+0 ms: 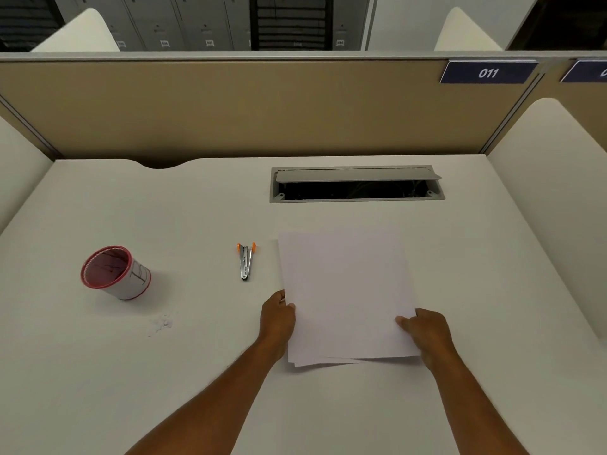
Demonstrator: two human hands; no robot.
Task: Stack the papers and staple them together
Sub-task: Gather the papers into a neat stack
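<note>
A few white papers [346,290] lie one on another on the desk, right of centre, their lower edges not quite lined up. My left hand [277,318] grips the pile's left edge near the bottom, thumb on top. My right hand [427,333] grips the right edge near the lower corner, thumb on top as well. A small silver stapler [245,260] with orange tips lies on the desk just left of the papers, apart from both hands.
A red-rimmed cylindrical cup [115,272] stands at the left. A grey cable hatch [356,183] with its lid raised is set into the white desk [164,372] behind the papers. A tan partition [230,106] closes the back; white side panels flank the desk.
</note>
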